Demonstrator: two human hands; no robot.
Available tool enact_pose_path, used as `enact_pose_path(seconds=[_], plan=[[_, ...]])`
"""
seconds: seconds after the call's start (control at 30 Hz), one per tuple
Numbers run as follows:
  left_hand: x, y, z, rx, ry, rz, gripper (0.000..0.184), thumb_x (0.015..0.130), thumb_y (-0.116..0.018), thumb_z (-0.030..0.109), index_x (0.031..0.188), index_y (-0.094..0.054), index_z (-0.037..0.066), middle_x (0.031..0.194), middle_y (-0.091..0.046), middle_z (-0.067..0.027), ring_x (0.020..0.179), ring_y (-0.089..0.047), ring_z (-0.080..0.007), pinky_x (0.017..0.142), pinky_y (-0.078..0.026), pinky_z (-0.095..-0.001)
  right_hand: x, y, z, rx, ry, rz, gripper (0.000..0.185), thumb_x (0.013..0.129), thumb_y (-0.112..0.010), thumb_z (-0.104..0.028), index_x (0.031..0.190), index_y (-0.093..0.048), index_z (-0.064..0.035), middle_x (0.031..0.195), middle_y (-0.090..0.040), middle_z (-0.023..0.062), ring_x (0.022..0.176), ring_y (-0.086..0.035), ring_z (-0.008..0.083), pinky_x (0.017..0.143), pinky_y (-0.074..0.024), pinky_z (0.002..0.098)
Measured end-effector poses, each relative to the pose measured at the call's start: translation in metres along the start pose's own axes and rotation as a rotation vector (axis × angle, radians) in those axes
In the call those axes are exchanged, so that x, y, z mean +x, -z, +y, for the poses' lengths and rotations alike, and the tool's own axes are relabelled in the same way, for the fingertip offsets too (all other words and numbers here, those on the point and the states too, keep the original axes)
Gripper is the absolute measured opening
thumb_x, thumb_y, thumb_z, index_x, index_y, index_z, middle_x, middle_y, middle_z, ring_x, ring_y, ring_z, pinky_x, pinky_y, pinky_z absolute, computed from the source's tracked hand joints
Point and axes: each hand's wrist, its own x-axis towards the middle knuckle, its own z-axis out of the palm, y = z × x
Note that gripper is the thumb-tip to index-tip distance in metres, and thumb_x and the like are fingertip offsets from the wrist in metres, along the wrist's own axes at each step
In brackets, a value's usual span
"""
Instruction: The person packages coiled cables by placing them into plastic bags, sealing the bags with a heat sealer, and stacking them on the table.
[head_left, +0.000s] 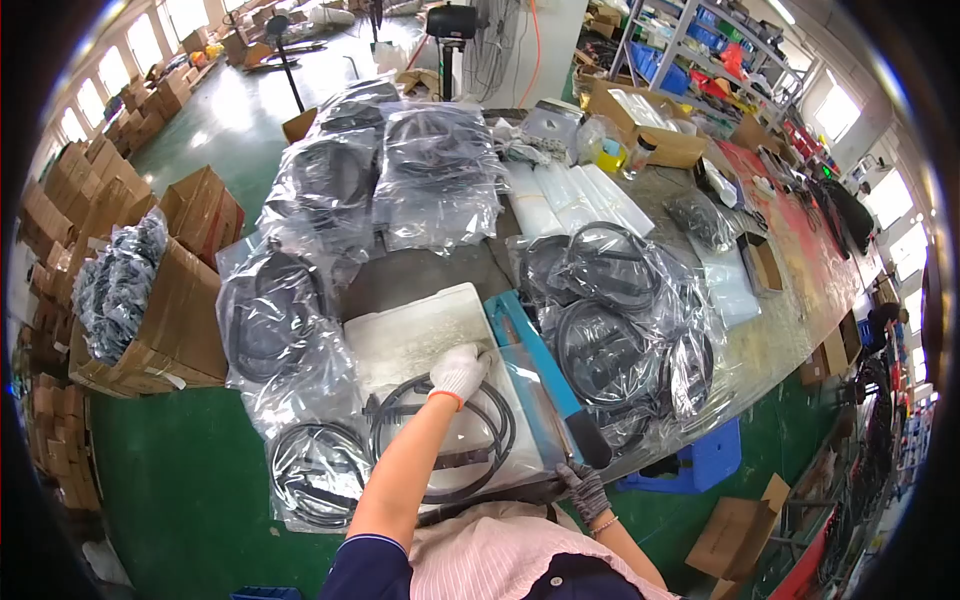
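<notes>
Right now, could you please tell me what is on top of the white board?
A black coil and clear plastic lie on the board, with the left hand over its middle. What the hand covers cannot be seen.

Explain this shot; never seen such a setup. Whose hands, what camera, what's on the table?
There is no robot: a person is working with two gloved hands. The single picture comes from a camera worn on their head, looking forward and down. The left hand, white-gloved, is at the far part of a black coil on a pale board; its grip is hidden. The right hand, grey-gloved, is near the dark end of a long turquoise device; I can't tell if it holds anything. Bagged coils lie to both sides on the table.
</notes>
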Motion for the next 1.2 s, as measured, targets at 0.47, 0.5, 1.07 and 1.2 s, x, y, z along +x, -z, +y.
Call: enact_pose_path(seconds=[0.47, 0.5, 1.07, 1.2], plan=[[0.056, -0.004, 0.035, 0.027, 0.156, -0.187, 0.037, 0.093, -0.057, 0.048, 0.109, -0.072, 0.017, 0.104, -0.073, -0.0125, 0.101, -0.069, -0.0333, 0.085, -0.053, -0.0464, 0.004, 0.020, -0.169, -0.799, 0.833, -0.052, 0.080, 0.083, -0.070, -0.051, 0.146, -0.044, -0.0081, 0.150, -0.040, 0.0147, 0.140, -0.038, 0.0314, 0.116, -0.0297, 0.0492], [0.057, -0.005, 0.033, 0.041, 0.164, -0.187, 0.038, 0.093, -0.057, 0.048, 0.109, -0.072, 0.017, 0.105, -0.073, -0.0125, 0.101, -0.069, -0.0333, 0.085, -0.053, -0.0465, 0.003, 0.014, -0.171, -1.154, 0.951, -0.077, 0.090, 0.079, -0.071, -0.055, 0.149, -0.040, -0.0080, 0.156, -0.034, 0.0148, 0.146, -0.031, 0.0309, 0.121, -0.0227, 0.0494], [-0.111, 0.016, -0.059, 0.315, -0.535, 0.477, 0.059, 0.079, -0.074, 0.029, 0.129, -0.052, 0.004, 0.131, -0.055, -0.0194, 0.121, -0.051, -0.0411, 0.106, -0.035, -0.0594, 0.062, -0.013, -0.041, -1.282, 0.767, 0.149, 0.082, 0.086, -0.059, -0.057, 0.150, -0.039, -0.0100, 0.158, -0.033, 0.0131, 0.144, -0.031, 0.0337, 0.119, -0.0195, 0.0531], [-0.155, -0.002, -0.099, 0.333, -0.390, 0.404, 0.064, 0.076, -0.074, 0.035, 0.127, -0.052, 0.002, 0.130, -0.051, -0.0205, 0.123, -0.045, -0.0444, 0.108, -0.032, -0.0603, 0.059, -0.017, -0.043, -1.327, 0.781, 0.165, 0.082, 0.088, -0.059, -0.056, 0.153, -0.037, -0.0106, 0.160, -0.031, 0.0130, 0.147, -0.026, 0.0351, 0.121, -0.0165, 0.0532]])
